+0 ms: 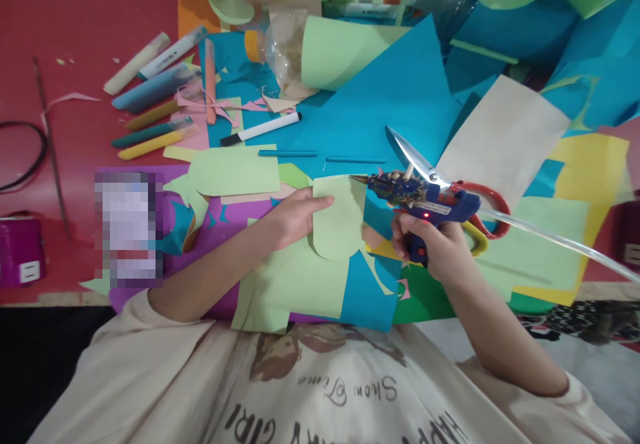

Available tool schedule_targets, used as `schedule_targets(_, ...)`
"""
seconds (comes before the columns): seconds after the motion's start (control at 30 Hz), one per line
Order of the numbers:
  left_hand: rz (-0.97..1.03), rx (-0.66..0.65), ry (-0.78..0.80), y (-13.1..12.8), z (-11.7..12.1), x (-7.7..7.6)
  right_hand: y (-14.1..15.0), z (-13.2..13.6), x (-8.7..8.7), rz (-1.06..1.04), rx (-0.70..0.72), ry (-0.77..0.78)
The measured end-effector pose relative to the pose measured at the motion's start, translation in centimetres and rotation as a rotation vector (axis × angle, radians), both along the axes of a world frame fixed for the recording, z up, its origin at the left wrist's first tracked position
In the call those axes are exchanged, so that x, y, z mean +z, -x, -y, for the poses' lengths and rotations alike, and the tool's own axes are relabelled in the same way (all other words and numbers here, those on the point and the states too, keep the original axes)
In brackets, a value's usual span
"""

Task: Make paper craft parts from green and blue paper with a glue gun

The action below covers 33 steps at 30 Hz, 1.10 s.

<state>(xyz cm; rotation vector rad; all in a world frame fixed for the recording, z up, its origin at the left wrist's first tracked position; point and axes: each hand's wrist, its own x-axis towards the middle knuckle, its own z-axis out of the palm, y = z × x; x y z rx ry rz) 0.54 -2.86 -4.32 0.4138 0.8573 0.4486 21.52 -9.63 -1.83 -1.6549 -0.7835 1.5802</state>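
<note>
My right hand [440, 244] is wrapped round the handle of a blue hot glue gun [425, 197], whose small red light is lit. A clear glue stick [565, 234] runs out of its back to the right. The nozzle tip is at the upper edge of a pale green paper piece [340, 221] with a rounded lower end. With thumb and fingers closed, my left hand [297, 217] grips this piece by its left side. Behind the glue gun lie scissors [413, 154] with red and yellow handles, partly covered by the gun.
Coloured paper sheets and scraps cover the table, among them a large blue sheet [370, 97]. Markers [150, 87] lie at the upper left, a black-capped marker [263, 129] nearer the middle. A plastic bottle [283, 51] wrapped in green paper lies behind. A blurred-out phone [130, 231] is at left.
</note>
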Motion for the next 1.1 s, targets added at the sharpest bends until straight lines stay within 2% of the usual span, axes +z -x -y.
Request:
schedule_targets(0.73, -0.022, 0.001, 0.002, 0.0, -0.1, 0.0, -0.9, 0.5, 0.0, -0.013, -0.082, 0.014)
schedule_targets(0.93, -0.01, 0.014, 0.006, 0.0, -0.2, 0.0, -1.3, 0.6, -0.3, -0.002, -0.031, -0.008)
schedule_targets(1.03, -0.025, 0.017, 0.013, 0.0, -0.2, 0.1, -1.5, 0.7, 0.0, -0.025, -0.018, -0.013)
schedule_targets(1.1, -0.042, 0.021, 0.025, 0.0, -0.2, 0.2, -1.8, 0.6, 0.6, -0.077, -0.058, -0.002)
